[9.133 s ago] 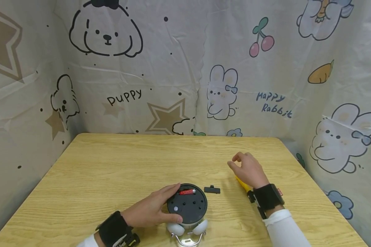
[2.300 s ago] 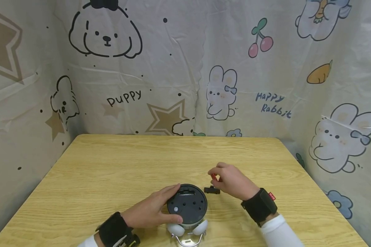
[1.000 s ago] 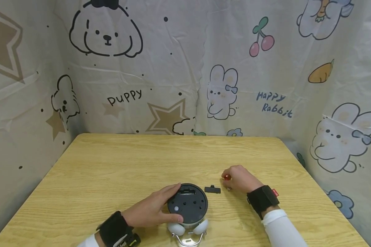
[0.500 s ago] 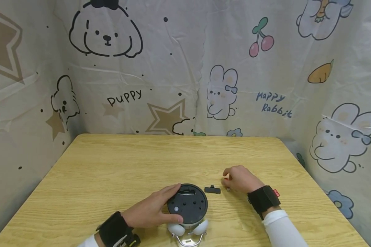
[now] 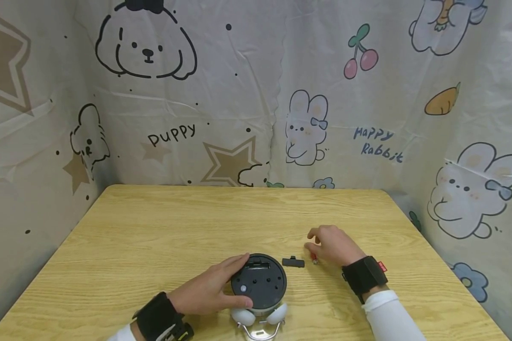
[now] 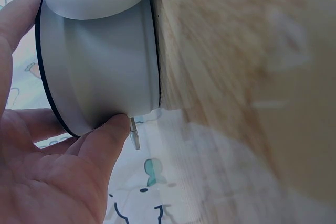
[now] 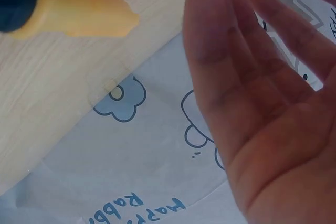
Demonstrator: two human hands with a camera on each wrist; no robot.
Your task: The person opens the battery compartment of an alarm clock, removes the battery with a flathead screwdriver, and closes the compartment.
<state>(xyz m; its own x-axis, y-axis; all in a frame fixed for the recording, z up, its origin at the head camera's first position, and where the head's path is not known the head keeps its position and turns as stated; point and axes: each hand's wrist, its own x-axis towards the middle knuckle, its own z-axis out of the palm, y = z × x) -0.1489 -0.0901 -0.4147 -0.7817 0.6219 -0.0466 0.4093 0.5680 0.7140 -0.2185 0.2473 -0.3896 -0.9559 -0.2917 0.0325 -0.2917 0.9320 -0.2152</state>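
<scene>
An alarm clock lies face down on the table, its black back up and its two white bells toward me. My left hand grips its rim, and in the left wrist view fingers and thumb hold the pale casing. The battery slot in the back is uncovered and holds no battery. To the right lies a small black battery cover. Beyond it a red battery rests on the table, partly hidden by my right hand, whose fingers are loose and hold nothing.
A yellow tool with a black part shows in the right wrist view; my right hand or arm hides it in the head view. The wooden table ends at a printed cloth behind and at the sides.
The battery came out of the clock in my right hand and went right, past the cover, to the table. My right fingers have just let it go. The left hand stays put.
</scene>
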